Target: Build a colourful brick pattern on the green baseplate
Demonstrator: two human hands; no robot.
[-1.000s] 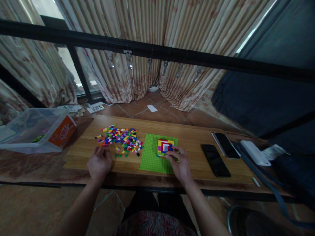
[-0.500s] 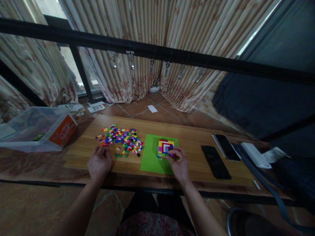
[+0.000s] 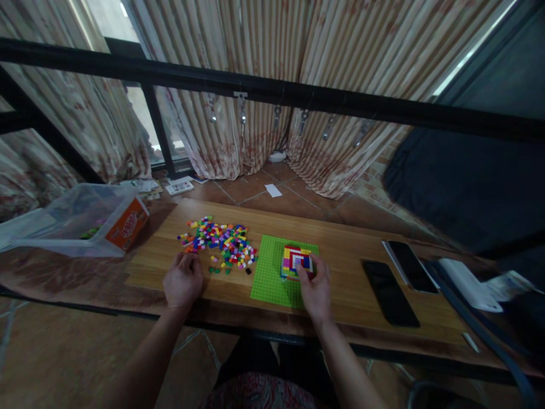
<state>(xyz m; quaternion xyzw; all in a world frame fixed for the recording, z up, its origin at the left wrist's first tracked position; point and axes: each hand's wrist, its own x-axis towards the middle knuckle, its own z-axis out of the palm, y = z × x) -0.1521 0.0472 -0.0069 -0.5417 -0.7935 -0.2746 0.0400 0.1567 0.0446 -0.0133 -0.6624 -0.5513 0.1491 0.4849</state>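
Observation:
A square, layered build of coloured toy bricks point(image 3: 293, 259) stands on a green studded baseplate point(image 3: 264, 278). Its top shows nested red, white and blue lines with yellow bricks along the back. My right hand point(image 3: 315, 287) grips its right side, thumb pressed on the top and fingers curled round the far right edge. Those fingertips are partly hidden. My left hand point(image 3: 183, 278) rests closed on the wooden board, just in front of a pile of loose toy bricks point(image 3: 225, 241). Whether anything is inside its curled fingers cannot be seen.
On the left stands a clear plastic box point(image 3: 85, 245) with an orange label. Two dark phones, one black point(image 3: 389, 292) and one on a white sheet point(image 3: 411, 264), lie right of the baseplate. A black bar point(image 3: 255, 90) with hanging clips crosses above the wooden board point(image 3: 340, 255).
My right thumb has come down onto the build's top, where the fingers were pinched above its right front corner before. My left hand stays closed by the pile. The whole view has shifted slightly.

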